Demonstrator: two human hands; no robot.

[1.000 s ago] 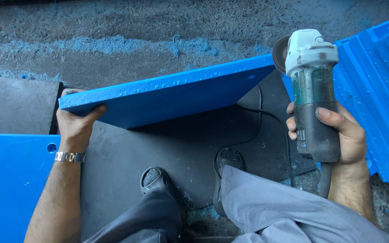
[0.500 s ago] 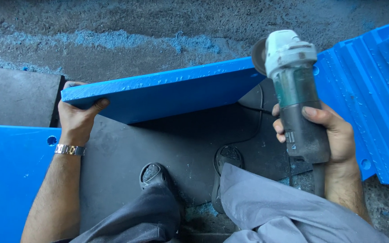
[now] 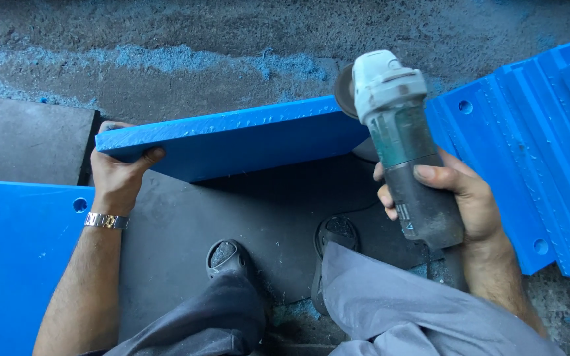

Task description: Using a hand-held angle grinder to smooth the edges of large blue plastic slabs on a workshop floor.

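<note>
My left hand [image 3: 121, 177] is clamped round the left end of the blue plastic slab [image 3: 232, 137], holding it up on edge over the dark mat [image 3: 186, 224] just ahead of my shoes, while my right hand [image 3: 453, 198] is wrapped tight on the angle grinder [image 3: 400, 142], wrist cocked so its disc sits right at the slab's right end. I'd call this the lining-up step; the next move calls for a steady slab and a light, square touch of the disc.
</note>
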